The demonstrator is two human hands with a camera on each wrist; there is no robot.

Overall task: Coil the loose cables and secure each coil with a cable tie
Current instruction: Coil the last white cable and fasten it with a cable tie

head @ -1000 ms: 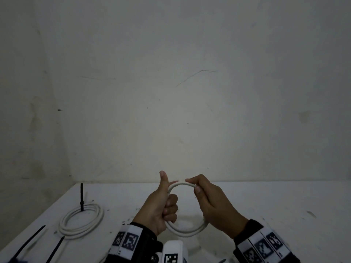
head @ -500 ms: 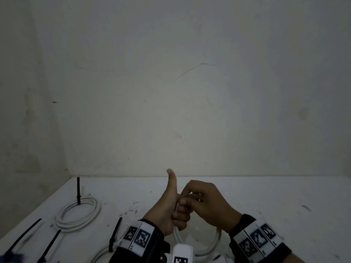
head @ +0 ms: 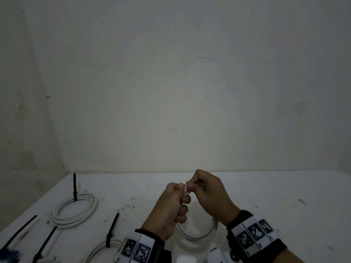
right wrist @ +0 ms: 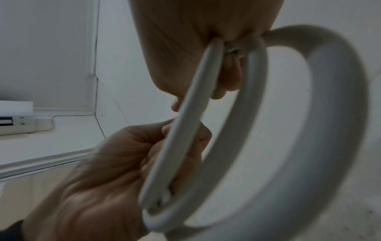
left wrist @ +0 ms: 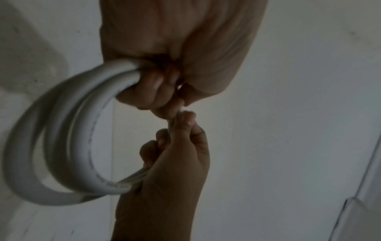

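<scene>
Both hands hold a white cable coil (head: 197,236) up above the white table (head: 275,202). My left hand (head: 179,196) grips the coil's top with curled fingers and the thumb folded down. My right hand (head: 191,186) pinches the same spot from the right, fingertips meeting the left hand's. In the left wrist view the left hand (left wrist: 156,91) closes on the coil's loops (left wrist: 62,130), and the right hand (left wrist: 175,130) pinches them below. The right wrist view shows the coil (right wrist: 319,130) blurred and running through both fists. No tie is visible on this coil.
A tied coil (head: 76,212) with an upright black tie (head: 74,186) lies at the left. Another coil (head: 96,252) with a black tie (head: 112,230) sits by my left wrist. Two loose black ties (head: 19,232) (head: 45,242) lie at the front left. A wall stands close behind.
The left thumb, raised before, has folded down onto the coil. Both hands have closed together at the coil's top, and the loops now hang below them.
</scene>
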